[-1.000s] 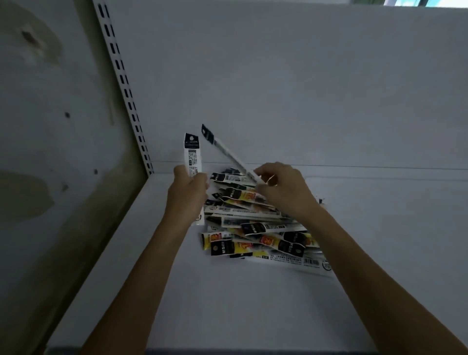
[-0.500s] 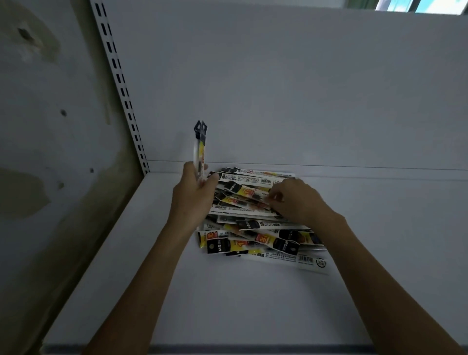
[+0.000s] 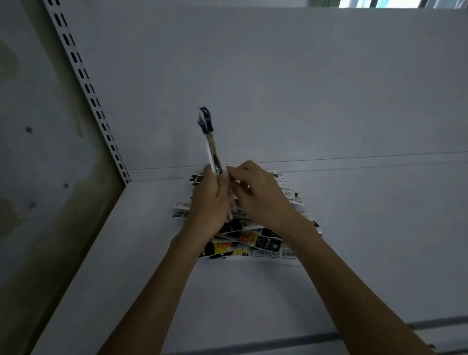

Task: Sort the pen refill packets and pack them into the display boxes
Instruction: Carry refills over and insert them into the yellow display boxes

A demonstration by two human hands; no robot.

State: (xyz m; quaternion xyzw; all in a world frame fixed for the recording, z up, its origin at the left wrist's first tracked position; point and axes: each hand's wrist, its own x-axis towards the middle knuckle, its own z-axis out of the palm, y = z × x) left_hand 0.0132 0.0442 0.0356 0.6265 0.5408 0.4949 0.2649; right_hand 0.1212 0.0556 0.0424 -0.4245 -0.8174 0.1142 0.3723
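Overall view: two bare forearms reach from the bottom edge up to the middle of the frame, over a white shelf (image 3: 354, 253).
Left hand (image 3: 209, 200): just left of centre, with its fingers curled tight round a thin bundle of pen refill packets (image 3: 210, 142).
Held bundle: it stands almost upright, leaning slightly left. Its dark header cards are at the top, above the hands and in front of the back panel (image 3: 278, 76).
Right hand (image 3: 258, 195): just right of centre and pressed up against the left hand. Its fingertips meet the lower part of the bundle beside the left thumb. This area is blurred, so I cannot tell whether they pinch a packet or only touch it.
Loose pile of refill packets (image 3: 253, 240): it lies flat on the shelf beneath and around both hands, near the back panel. The packets are long and overlap at mixed angles, printed in white, black, yellow and orange.
Slotted upright (image 3: 86, 86): a pale metal strip with dark slots runs diagonally from the upper left down to the shelf's back corner.
Side wall (image 3: 30, 152): at the left of the frame, pale and stained.
Window (image 3: 379, 3): a bright sliver at the upper right edge.
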